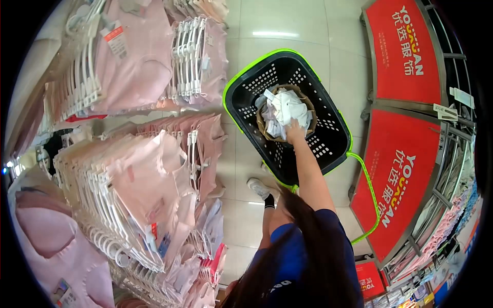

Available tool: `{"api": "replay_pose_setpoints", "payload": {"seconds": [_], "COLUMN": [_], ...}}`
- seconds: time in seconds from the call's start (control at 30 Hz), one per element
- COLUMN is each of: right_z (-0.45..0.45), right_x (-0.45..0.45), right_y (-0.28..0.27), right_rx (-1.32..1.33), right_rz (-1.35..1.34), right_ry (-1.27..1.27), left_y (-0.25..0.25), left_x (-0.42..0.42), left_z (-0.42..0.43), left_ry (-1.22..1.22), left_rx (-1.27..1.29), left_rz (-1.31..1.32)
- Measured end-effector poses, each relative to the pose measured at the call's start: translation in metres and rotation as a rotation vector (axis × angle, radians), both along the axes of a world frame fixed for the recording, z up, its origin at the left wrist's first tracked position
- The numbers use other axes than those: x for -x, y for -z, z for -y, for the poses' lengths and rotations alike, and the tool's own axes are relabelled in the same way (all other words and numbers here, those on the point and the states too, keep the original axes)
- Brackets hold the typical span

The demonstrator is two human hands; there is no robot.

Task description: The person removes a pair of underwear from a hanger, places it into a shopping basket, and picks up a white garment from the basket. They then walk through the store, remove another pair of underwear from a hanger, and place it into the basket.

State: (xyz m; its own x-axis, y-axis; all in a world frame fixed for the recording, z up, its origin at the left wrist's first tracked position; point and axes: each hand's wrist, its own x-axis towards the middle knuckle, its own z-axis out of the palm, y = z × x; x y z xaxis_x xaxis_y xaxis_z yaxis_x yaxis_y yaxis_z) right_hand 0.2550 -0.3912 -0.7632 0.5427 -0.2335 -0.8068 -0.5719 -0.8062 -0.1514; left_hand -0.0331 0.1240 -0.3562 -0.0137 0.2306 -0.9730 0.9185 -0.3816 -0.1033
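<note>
A right hand reaches into white cloth in a black shopping basket.
Rows of pale-pink garments [149,177] fill the left of the frame, hung close together, likely to save space; red signs [398,177] line the right. At upper centre, the black shopping basket [245,105] lies mouth-up, its green handle [371,179] swung out to the right, which leaves the opening free. Inside, a round brown bag [307,99] seems to keep the bundled white cloth [287,105] together. The right hand [295,132] touches its lower edge, fingers partly hidden, so their grip cannot be told; the left hand is out of view.
</note>
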Motion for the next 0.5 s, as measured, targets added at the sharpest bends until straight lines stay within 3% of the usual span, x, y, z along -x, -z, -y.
{"api": "replay_pose_setpoints", "payload": {"seconds": [0.17,0.3,0.37,0.5], "right_z": [0.000,0.005,0.003,0.000], "right_x": [0.012,0.021,0.029,0.041], "right_y": [0.020,-0.004,-0.030,-0.124], "right_rx": [-0.003,-0.043,-0.084,-0.251], "right_rz": [0.184,0.435,0.654,0.676], "right_ry": [0.157,0.306,0.398,0.511], "left_y": [0.001,-0.001,0.001,0.008], "left_x": [-0.004,-0.005,-0.008,-0.011], "left_z": [0.005,0.009,0.009,0.006], "left_ry": [-0.003,0.012,0.033,0.123], "left_rx": [-0.018,-0.011,0.002,0.035], "left_rz": [0.022,0.067,0.112,0.283]}}
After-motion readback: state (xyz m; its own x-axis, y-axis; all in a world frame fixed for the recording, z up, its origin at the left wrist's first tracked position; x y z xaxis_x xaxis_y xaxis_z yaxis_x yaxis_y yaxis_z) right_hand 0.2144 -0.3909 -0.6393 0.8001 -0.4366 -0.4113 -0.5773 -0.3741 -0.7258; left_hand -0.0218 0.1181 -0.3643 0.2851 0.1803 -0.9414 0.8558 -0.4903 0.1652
